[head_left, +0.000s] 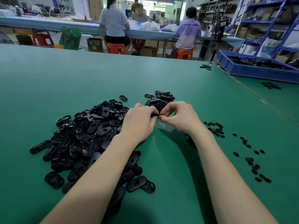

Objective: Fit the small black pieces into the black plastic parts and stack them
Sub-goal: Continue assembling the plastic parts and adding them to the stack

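Two hands meet above a green table (80, 75) in a workshop; left hand (139, 122) and right hand (179, 117) together pinch one black part (155, 115). Heap (90, 136) left, stack (161, 99) just beyond, small pieces (246, 147) right, blue bin (252, 69) far right.

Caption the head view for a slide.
Both hands fit a small piece into a black plastic part between loose pile and finished stack.
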